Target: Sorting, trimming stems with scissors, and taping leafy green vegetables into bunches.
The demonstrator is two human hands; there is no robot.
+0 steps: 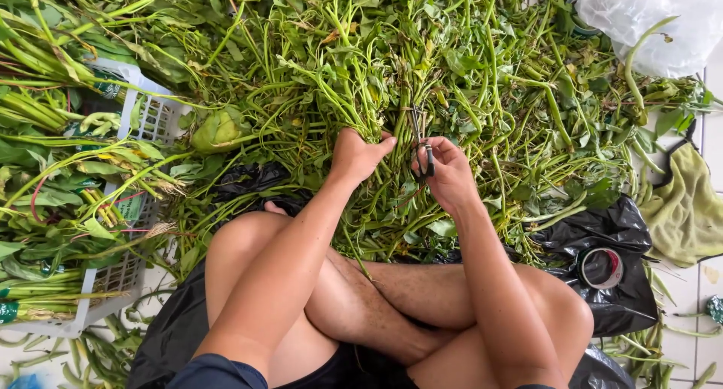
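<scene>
1. White perforated plastic crate (143,118), far left, on the floor. Filled with sorted bunches of long green stems (53,170) lying across it, several bound with thin bands, so that finished bunches stay apart from the loose heap.

2. Loose heap of leafy green vine stems (324,57), centre, spread over the floor straight in front of the seated person and within reach of both hands.

3. Left hand (358,155), centre. Fingers clenched around a gathered tuft of stems from the heap, drawing them upright and together, apparently to steady them for the blades.

4. Small dark-handled metal scissors (422,144), just right of the left hand. Blades point up into the stems beside the gripped tuft; whether they are parted or closed is too small to tell.

5. Right hand (448,174), centre right. Fingers closed through and about the scissor handles, wrist angled inward towards the left hand.

6. Black plastic sheeting (617,231), lower centre to right, laid under the crossed bare legs and the trimmings, likely as floor cover.

7. Roll of tape (600,267), right, resting on the sheeting near the right knee, handy for reach.

8. Crumpled yellow-green cloth (681,208), far right, on the white tiled floor (712,133).

9. Translucent white plastic bag (655,20), upper right corner, at the edge of the heap.
</scene>
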